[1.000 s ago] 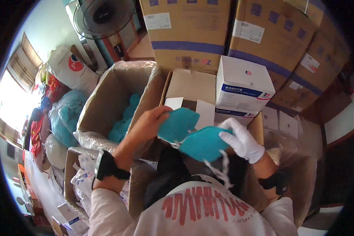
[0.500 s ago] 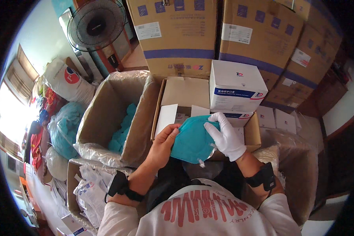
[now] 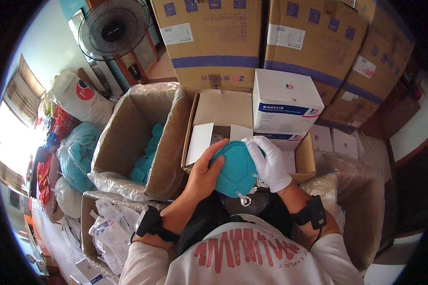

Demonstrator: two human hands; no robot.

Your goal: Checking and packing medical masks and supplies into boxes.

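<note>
A teal cup-shaped face mask (image 3: 236, 171) is held between both my hands, its white ear loops hanging at the lower edge. My bare left hand (image 3: 205, 173) grips its left edge, thumb on the near face. White-gloved, my right hand (image 3: 269, 164) pinches the upper right edge. Just beyond the mask stands an open carton (image 3: 310, 154) with raised white box flaps inside. Two white printed boxes with a blue band are stacked at its right; the upper box (image 3: 286, 102) is fully visible.
To the left, a plastic-lined carton (image 3: 110, 137) holds teal masks (image 3: 150, 156). Below it, another carton contains white packets (image 3: 111, 232). Large brown cartons (image 3: 214, 42) line the back, with a fan (image 3: 113, 29) at far left. Another lined carton (image 3: 361, 209) stands on the right.
The mask has turned from a flatter, tilted shape to a rounder view. My left hand has moved right and up along its edge, with the fingers going behind it.
</note>
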